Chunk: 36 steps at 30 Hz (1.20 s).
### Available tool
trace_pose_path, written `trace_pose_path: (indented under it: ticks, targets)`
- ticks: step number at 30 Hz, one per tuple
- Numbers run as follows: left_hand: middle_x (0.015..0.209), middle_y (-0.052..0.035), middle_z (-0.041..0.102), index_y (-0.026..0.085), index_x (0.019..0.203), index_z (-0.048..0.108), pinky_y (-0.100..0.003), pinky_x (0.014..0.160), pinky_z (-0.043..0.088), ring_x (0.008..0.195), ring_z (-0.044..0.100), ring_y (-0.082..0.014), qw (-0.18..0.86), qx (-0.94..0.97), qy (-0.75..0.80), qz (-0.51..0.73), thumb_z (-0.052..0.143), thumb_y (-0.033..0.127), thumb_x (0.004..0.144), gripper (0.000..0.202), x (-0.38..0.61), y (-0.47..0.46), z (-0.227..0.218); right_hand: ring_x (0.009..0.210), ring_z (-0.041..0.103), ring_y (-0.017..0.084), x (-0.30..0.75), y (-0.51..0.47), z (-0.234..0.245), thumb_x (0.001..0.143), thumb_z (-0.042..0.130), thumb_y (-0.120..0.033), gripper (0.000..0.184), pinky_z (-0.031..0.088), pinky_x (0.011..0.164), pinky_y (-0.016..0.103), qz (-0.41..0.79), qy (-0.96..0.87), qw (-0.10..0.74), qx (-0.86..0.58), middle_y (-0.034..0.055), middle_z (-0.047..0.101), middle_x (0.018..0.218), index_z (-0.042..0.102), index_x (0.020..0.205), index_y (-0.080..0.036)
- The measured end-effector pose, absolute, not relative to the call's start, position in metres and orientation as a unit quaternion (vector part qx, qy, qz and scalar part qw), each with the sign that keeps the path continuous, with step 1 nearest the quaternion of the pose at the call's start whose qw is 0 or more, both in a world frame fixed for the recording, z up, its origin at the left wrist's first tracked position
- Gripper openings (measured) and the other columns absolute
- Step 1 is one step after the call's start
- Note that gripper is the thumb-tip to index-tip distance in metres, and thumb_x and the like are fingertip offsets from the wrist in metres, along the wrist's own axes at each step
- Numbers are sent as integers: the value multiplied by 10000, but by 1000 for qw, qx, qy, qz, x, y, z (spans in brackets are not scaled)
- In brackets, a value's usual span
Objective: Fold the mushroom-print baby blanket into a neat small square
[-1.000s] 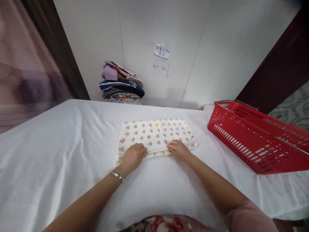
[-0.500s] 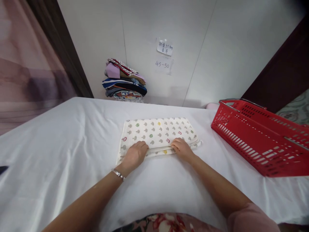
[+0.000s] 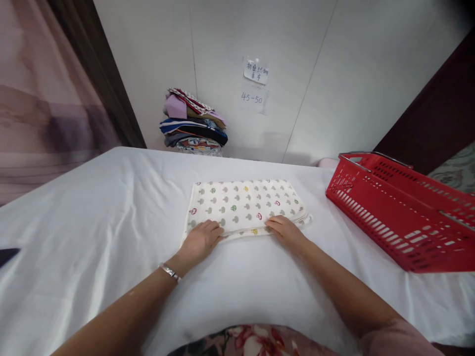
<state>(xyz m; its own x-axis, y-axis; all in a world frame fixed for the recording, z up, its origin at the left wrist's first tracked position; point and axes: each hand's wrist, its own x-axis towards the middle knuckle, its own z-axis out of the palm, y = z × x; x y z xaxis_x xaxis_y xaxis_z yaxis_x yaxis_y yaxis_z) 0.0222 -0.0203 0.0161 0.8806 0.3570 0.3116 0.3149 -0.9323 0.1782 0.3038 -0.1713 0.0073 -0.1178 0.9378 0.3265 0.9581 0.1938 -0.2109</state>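
Note:
A white cloth [image 3: 237,202] printed with grey, red, green and yellow mushrooms lies on the white-covered table, folded into a layered rectangle. My left hand [image 3: 202,241] is closed on its near edge towards the left, the fingertips over the upper layers and the thumb out of sight. Farther right, my right hand [image 3: 288,231] pinches the same near edge. Between the two hands a strip of a lower layer shows below the top fold. The stacked layers are visible at the right corner.
A red plastic basket [image 3: 393,212] with metal handles stands on the table [image 3: 111,237] at right. Behind the table's far edge, against the wall, is a stack of folded fabrics [image 3: 193,123]. Handwritten paper notes [image 3: 256,71] hang on the wall. A pink curtain [image 3: 44,99] hangs at left.
My left hand has slid left along the cloth's near edge, and my right hand has shifted slightly right. The upper layers now lie flatter at the near edge.

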Motion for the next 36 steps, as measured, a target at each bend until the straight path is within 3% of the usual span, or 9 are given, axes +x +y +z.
trace_pose_path:
  ticks: [11, 21, 36]
  targets:
    - [855, -62, 597, 181, 883, 614, -337, 728, 422, 841, 538, -200, -16, 969, 186, 164, 393, 155, 871, 223, 24, -22, 12, 1045, 526, 209, 345, -190, 2, 891, 401, -166, 314, 428, 900, 391, -60, -729, 164, -662, 84, 589, 1150, 553, 1163, -204]
    - [1041, -78, 605, 184, 1071, 602, -348, 800, 416, 956, 536, -210, -44, 971, 197, 128, 390, 97, 842, 324, 28, -17, 8, 997, 567, 208, 391, -206, 5, 854, 438, -151, 292, 444, 885, 350, -88, -708, 179, -677, 99, 635, 1077, 607, 1091, -170]
    - [980, -77, 594, 163, 1012, 591, -343, 738, 391, 892, 521, -219, -68, 973, 179, 127, 413, 122, 850, 244, 90, -39, 19, 1005, 551, 228, 393, -198, 7, 824, 504, -128, 321, 414, 883, 384, -107, -713, 69, -689, 109, 609, 1132, 596, 1125, -185]
